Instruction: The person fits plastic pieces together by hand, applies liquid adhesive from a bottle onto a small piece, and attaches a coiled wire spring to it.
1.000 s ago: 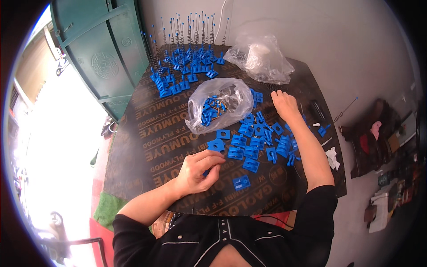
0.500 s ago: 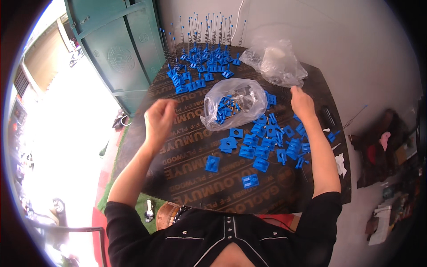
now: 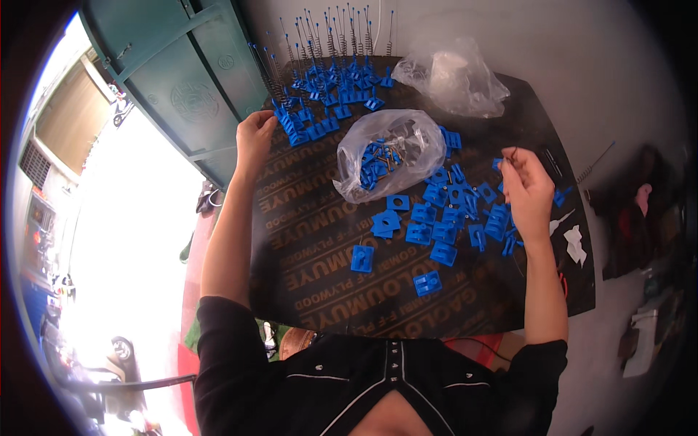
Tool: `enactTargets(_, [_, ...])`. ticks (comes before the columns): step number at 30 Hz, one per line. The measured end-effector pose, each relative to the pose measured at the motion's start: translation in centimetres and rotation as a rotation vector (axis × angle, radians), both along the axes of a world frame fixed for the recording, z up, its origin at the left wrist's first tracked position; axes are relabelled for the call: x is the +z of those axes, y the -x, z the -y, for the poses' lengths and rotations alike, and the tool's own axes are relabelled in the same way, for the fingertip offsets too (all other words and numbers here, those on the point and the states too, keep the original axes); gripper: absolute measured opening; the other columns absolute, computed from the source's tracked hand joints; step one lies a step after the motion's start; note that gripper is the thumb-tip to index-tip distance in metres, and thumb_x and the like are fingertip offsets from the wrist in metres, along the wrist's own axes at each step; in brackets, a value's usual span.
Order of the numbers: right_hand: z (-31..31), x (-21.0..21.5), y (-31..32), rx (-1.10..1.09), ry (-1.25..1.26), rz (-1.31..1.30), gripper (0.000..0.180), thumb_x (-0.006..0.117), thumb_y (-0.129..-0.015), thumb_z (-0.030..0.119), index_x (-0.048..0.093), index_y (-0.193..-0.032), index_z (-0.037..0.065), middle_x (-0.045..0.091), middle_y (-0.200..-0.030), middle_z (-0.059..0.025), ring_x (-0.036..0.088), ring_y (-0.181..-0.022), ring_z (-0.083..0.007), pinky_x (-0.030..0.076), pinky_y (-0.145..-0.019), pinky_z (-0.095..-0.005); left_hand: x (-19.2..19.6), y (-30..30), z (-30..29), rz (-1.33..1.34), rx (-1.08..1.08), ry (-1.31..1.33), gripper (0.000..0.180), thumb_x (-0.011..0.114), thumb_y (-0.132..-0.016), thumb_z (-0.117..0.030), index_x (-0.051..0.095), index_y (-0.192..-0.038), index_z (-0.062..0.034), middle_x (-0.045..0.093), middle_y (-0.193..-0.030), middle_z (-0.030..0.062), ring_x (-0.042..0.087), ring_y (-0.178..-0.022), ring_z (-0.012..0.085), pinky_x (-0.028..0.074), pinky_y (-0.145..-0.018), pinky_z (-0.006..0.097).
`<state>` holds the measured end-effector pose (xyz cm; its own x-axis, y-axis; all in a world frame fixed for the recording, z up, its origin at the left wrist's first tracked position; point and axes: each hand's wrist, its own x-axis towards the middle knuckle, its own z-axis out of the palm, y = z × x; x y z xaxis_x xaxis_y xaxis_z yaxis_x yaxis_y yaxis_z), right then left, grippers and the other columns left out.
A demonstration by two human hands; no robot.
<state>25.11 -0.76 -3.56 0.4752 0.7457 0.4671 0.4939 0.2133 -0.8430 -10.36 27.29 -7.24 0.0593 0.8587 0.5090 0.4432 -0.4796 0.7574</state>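
Head view: a batch of blue clips with upright springs (image 3: pixel 327 65) stands finished at the far edge of the surface (image 3: pixel 320 254), left hand (image 3: pixel 254 134) curled beside that row, contents not visible. Roughly as many loose blue clips (image 3: pixel 443 214) lie unassembled by the right hand (image 3: pixel 525 185), which pinches a thin spring (image 3: pixel 512 154); more sit in the clear bag (image 3: pixel 389 152).

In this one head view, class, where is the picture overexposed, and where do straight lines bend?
Head view: daylight whites out the floor at far left, beyond the left hand; the dark board's edges and the green door curve near the rim; the clear bag shows glare; the right hand looks sharp.
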Motion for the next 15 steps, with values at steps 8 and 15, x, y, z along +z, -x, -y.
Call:
enactTargets(8, [2.3, -2.6, 0.7, 0.043, -0.068, -0.128, 0.013, 0.056, -0.09, 0.001, 0.06, -0.102, -0.003, 0.059, -0.08, 0.0003, 0.048, -0.062, -0.0009, 0.037, -0.051, -0.0164, -3.5, -1.3, -2.2, -0.206, 0.012, 0.071, 0.035, 0.071, -0.075, -0.017, 0.067, -0.104, 0.0014, 0.07, -0.095, 0.0158, 0.068, -0.09, 0.0239, 0.051, -0.082, 0.033])
enactTargets(15, [3.0, -3.5, 0.3, 0.026, -0.044, -0.122, 0.013, 0.057, -0.09, 0.001, 0.06, -0.102, -0.003, 0.06, -0.082, -0.0003, 0.05, -0.064, -0.0013, 0.039, -0.053, -0.0159, -4.2, -2.3, -2.8, -0.272, 0.068, -0.057, 0.027, 0.071, -0.073, -0.018, 0.07, -0.093, 0.0004, 0.069, -0.09, 0.0174, 0.067, -0.084, 0.029, 0.051, -0.078, 0.036])
